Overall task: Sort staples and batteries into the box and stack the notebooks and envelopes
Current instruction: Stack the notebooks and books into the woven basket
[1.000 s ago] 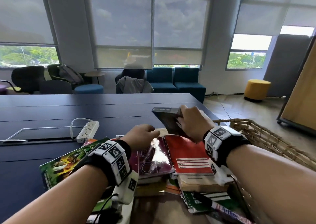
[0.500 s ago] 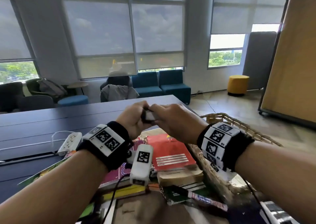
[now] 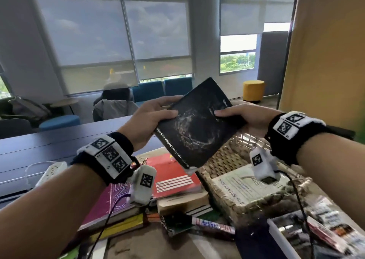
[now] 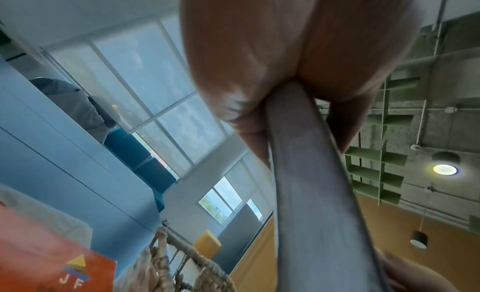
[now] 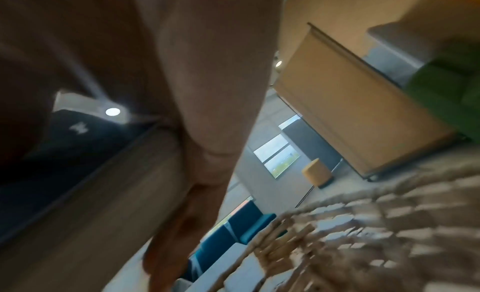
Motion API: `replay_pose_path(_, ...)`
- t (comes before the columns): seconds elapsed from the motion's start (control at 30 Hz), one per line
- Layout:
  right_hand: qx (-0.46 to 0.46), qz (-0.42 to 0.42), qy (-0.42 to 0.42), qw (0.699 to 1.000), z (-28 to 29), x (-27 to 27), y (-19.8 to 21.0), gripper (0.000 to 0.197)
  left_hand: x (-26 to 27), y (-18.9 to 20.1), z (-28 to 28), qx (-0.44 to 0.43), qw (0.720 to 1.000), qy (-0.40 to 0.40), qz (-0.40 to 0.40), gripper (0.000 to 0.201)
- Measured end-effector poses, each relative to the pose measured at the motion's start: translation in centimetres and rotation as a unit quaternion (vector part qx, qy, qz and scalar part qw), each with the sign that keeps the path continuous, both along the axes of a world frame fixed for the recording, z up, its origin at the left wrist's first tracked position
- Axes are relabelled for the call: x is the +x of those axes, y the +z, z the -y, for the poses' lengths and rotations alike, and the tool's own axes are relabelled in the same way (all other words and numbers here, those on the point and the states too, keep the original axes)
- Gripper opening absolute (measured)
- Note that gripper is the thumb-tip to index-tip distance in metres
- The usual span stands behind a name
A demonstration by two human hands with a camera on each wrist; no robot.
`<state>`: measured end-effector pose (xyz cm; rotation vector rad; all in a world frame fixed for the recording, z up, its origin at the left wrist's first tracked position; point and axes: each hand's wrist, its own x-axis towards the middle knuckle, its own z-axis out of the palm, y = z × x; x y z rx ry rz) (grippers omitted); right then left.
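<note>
Both hands hold a black paperback book point(image 3: 197, 124) up in the air, cover towards me, tilted. My left hand point(image 3: 156, 114) grips its left edge, thumb on the cover. My right hand point(image 3: 233, 113) grips its right edge. In the left wrist view the book's page edge point(image 4: 311, 193) runs out from between thumb and fingers. The right wrist view has the book's dark cover and page block point(image 5: 85, 173) under the fingers. Below lie a red notebook point(image 3: 173, 177), a magenta book point(image 3: 112, 201) and other books in a loose pile. No staples or batteries show.
A wicker basket point(image 3: 223, 160) stands at the right, below the held book, with a pale book point(image 3: 241, 187) inside. A marker pen point(image 3: 213, 224) lies at the pile's front. A white power strip point(image 3: 51, 171) sits on the dark blue table point(image 3: 39, 146) to the left.
The black book, first in my right hand alone low over the pile, was taken in both hands and raised, its cover now turned to face me. The view swung right.
</note>
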<state>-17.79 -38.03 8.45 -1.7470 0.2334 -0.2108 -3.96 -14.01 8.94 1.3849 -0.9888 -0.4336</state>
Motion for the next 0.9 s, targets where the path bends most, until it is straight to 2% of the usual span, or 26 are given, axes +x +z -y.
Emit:
replay_pose_path(0.1,-0.013,-0.030,0.004,0.999,1.8,-1.7,-0.6,0.056,-0.1,-0.6,1.8,0.008,1.000,0.027,0.008,0.035)
replay_pose_path(0.23,-0.018,-0.010,-0.044,0.999,4.0,-2.5,-0.8,0.034,0.9,-2.9,4.4,0.051,0.991,0.121,-0.008,0.029)
replay_pose_path(0.3,-0.036,-0.016,-0.071,0.997,5.1,-2.6,-1.1,0.025,1.3,-4.0,5.3,0.122,0.986,0.111,-0.027,0.040)
replay_pose_path(0.37,-0.054,-0.028,-0.107,0.992,6.2,-2.3,-1.5,0.031,1.3,-5.0,5.9,0.199,0.976,0.089,0.028,0.057)
replay_pose_path(0.43,-0.076,-0.039,-0.156,0.984,6.8,-1.9,-1.9,0.034,1.2,-6.1,6.3,0.294,0.945,0.055,0.132,0.075)
replay_pose_path(0.5,-0.088,-0.055,-0.194,0.976,7.4,-1.1,-2.5,0.032,1.3,-7.5,7.0,0.410,0.879,0.031,0.240,0.087)
replay_pose_path(0.57,-0.097,-0.087,-0.197,0.972,7.8,0.0,-3.2,0.030,0.9,-8.8,7.6,0.500,0.814,0.033,0.293,0.094)
replay_pose_path(0.6,-0.097,-0.105,-0.186,0.972,7.9,0.6,-3.5,0.030,0.6,-9.3,7.9,0.521,0.801,0.036,0.293,0.094)
replay_pose_path(0.7,-0.079,-0.185,-0.129,0.971,7.5,2.4,-4.5,0.033,0.1,-11.0,9.0,0.508,0.816,0.040,0.274,0.088)
replay_pose_path(0.77,-0.113,-0.243,-0.119,0.956,7.7,3.3,-5.3,0.036,0.5,-11.7,9.2,0.500,0.821,0.050,0.273,0.084)
replay_pose_path(0.83,-0.182,-0.290,-0.112,0.933,9.1,4.4,-6.7,0.049,0.7,-11.8,9.0,0.500,0.822,0.048,0.269,0.082)
replay_pose_path(0.9,-0.319,-0.331,-0.088,0.883,9.8,5.4,-7.7,0.043,0.7,-11.6,8.9,0.501,0.822,0.038,0.269,0.080)
